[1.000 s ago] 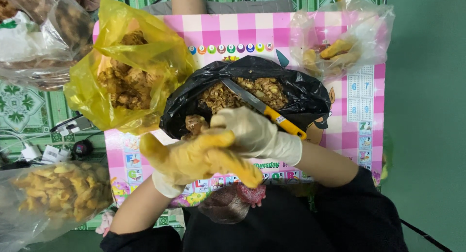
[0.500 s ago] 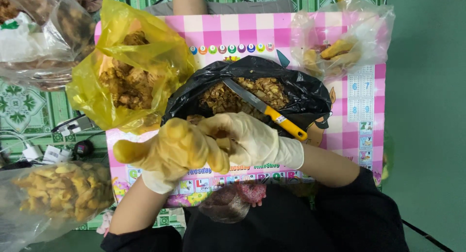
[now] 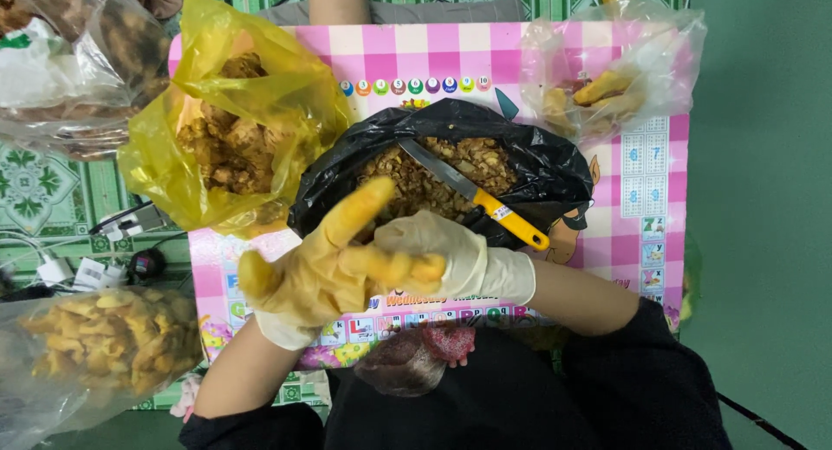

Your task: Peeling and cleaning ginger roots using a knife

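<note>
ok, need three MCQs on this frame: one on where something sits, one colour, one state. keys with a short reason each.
1. Where does the knife lie?
A. across the open black bag
B. inside the yellow bag
C. in the right hand

2. What colour is the knife's handle?
A. green
B. yellow
C. white

3. How are the gloved hands?
A. far apart on the table
B. both inside the yellow bag
C. together in front of the black bag, left fingers spread

Key:
1 A: the blade rests over the chopped pieces in the black bag, handle toward its rim.
2 B: the handle is yellow below a grey blade.
3 C: the left hand overlaps the right hand, one finger pointing up; the yellow bag sits apart, up left.
</note>
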